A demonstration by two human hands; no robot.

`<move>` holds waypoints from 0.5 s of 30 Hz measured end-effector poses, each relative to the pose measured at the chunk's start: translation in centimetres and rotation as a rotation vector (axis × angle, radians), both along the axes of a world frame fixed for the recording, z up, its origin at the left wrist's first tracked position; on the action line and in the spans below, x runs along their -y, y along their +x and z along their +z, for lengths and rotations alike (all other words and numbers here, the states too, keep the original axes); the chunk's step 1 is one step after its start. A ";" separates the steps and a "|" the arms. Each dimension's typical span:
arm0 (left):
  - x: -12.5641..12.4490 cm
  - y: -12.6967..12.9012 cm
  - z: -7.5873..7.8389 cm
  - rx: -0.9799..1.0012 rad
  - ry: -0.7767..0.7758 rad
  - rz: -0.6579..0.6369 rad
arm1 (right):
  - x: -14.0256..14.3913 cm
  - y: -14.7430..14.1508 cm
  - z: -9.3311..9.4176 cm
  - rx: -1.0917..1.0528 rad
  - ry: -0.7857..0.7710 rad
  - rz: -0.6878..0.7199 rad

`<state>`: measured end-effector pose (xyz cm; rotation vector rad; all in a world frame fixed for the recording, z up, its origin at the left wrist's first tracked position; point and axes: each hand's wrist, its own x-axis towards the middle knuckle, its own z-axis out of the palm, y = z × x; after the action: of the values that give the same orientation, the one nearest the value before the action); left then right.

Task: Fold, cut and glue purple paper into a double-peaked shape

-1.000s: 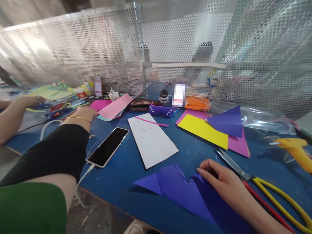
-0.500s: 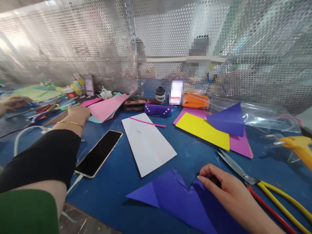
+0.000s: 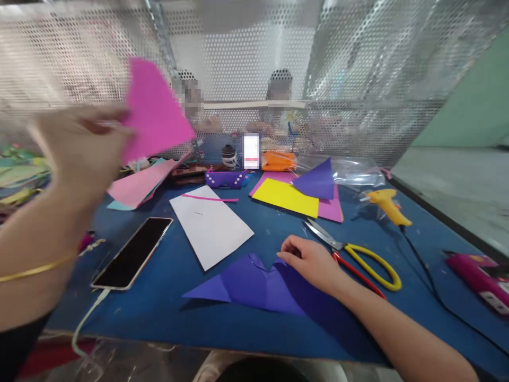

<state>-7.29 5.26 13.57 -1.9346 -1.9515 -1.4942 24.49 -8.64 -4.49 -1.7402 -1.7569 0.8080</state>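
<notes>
Left hand (image 3: 79, 148) blurred, gripping pink paper (image 3: 153, 114)

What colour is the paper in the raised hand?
Pink: the left hand holds up a pink paper, seen in the head view.

A blue table (image 3: 222, 313) carries a black phone (image 3: 132, 253), white sheet (image 3: 210, 225), purple folded paper (image 3: 254, 284), yellow sheet (image 3: 286, 197), scissors (image 3: 353, 254) and yellow glue gun (image 3: 385, 204).

Left hand (image 3: 81, 146) raised at near left, blurred, fingers pinched shut, gold bangle on wrist, right hand (image 3: 312, 260) low at centre, palm down, fingers curled
</notes>
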 end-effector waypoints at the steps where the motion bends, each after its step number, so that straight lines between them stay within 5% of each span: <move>1: 0.6 1.7 -1.2 0.020 -0.025 -0.078 | 0.0 0.0 0.0 0.004 0.007 0.003; 5: 0.5 8.4 -6.3 0.035 -0.278 -0.443 | -0.1 -0.1 0.0 0.021 0.029 0.008; 8: -1.9 12.9 -8.7 -0.011 -0.452 -0.594 | -0.1 -0.2 0.1 0.030 0.034 0.003; 12: -5.4 16.6 -9.0 -0.122 -0.511 -0.614 | -0.1 -0.3 0.2 0.029 0.033 -0.007; 15: -6.3 16.7 -8.0 -0.231 -0.436 -0.541 | 0.0 -0.3 0.2 0.019 0.029 -0.013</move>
<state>9.42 11.57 5.61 -2.8446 -1.8538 -0.8735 24.23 -8.61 -4.30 -1.7436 -1.7592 0.7589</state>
